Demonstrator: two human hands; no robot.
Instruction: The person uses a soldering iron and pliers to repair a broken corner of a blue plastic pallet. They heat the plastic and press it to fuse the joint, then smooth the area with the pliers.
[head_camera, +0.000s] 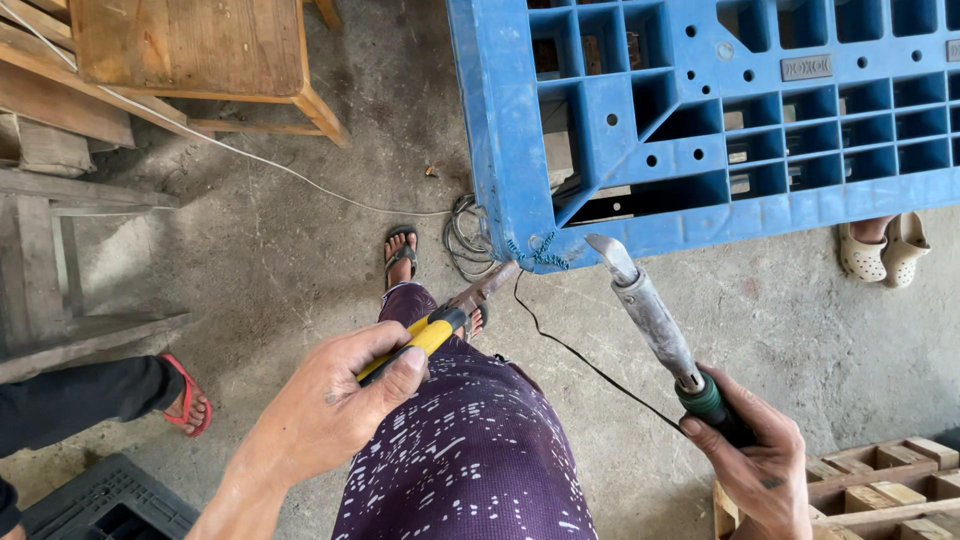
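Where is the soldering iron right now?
In the head view, the soldering iron is right of centre, held in the right hand, its tip near the blue pallet edge.

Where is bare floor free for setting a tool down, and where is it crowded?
Free: concrete floor between wooden bench and blue plastic pallet; also floor right of the soldering iron. Crowded: pallet corner, with pliers, wire coil.
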